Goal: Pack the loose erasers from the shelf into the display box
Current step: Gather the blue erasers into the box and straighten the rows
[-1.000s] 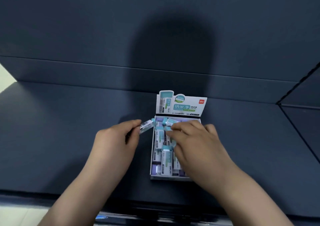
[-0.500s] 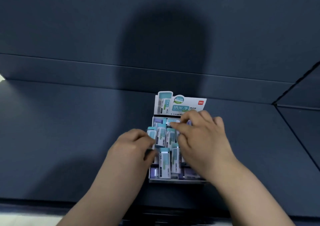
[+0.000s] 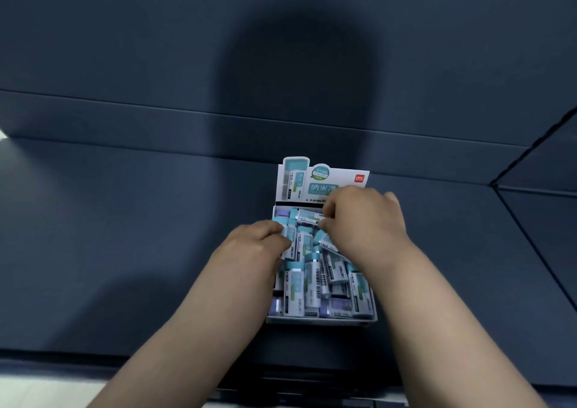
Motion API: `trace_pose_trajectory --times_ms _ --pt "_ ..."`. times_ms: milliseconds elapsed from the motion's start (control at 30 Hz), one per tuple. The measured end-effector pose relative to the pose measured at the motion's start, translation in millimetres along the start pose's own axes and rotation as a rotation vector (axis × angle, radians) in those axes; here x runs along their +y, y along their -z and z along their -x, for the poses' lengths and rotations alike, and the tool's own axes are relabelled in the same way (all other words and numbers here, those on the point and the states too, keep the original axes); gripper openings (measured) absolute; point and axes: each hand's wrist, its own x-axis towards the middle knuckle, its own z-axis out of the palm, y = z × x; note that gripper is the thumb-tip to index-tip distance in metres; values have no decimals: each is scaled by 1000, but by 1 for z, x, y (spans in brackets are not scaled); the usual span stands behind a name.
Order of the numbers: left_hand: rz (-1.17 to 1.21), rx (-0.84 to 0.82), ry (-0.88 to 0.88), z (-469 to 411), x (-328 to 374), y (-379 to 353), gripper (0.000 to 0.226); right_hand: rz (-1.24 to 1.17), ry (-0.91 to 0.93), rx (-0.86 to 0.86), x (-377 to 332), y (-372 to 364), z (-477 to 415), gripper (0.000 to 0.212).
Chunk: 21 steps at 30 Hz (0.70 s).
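Observation:
The white display box (image 3: 321, 319) stands on the dark blue shelf, its printed header card (image 3: 324, 178) upright at the back. Several teal-and-white erasers (image 3: 312, 279) lie in it, unevenly packed, with purple ones at the front. My left hand (image 3: 253, 247) is at the box's left side, fingers curled round a teal-capped eraser (image 3: 288, 236) in the left column. My right hand (image 3: 365, 220) reaches over the back of the box and pinches an eraser (image 3: 307, 215) lying crosswise there. The hands hide part of the box's middle.
The dark blue shelf surface (image 3: 125, 251) spreads wide to the left and right of the box. A back wall (image 3: 187, 133) rises behind it, and a side panel (image 3: 537, 208) angles in at the right. The shelf's front edge (image 3: 93, 354) runs below my forearms.
My left hand carried an eraser from beside the box into its left column. My right hand moved from the middle towards the back row. The view has come closer to the box.

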Motion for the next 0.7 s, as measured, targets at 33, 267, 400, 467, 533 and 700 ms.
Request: trace_pose_trajectory --times_ms 33,267,400,467,533,700 --pt "-2 3 -6 0 0 0 36 -34 -3 9 0 0 0 10" --pt "-1 32 -5 2 -1 3 39 -563 -131 57 6 11 15 16" --pt "-31 12 6 -4 -4 -4 51 -807 -232 118 21 18 38 17" --pt "-36 6 7 -9 -6 -8 54 -878 -271 131 27 15 50 16" --pt "-34 -3 5 -14 -6 -11 53 -915 -323 179 33 7 58 13" --pt "-94 -47 -11 -18 -5 -5 58 -1012 -387 353 36 2 59 13"
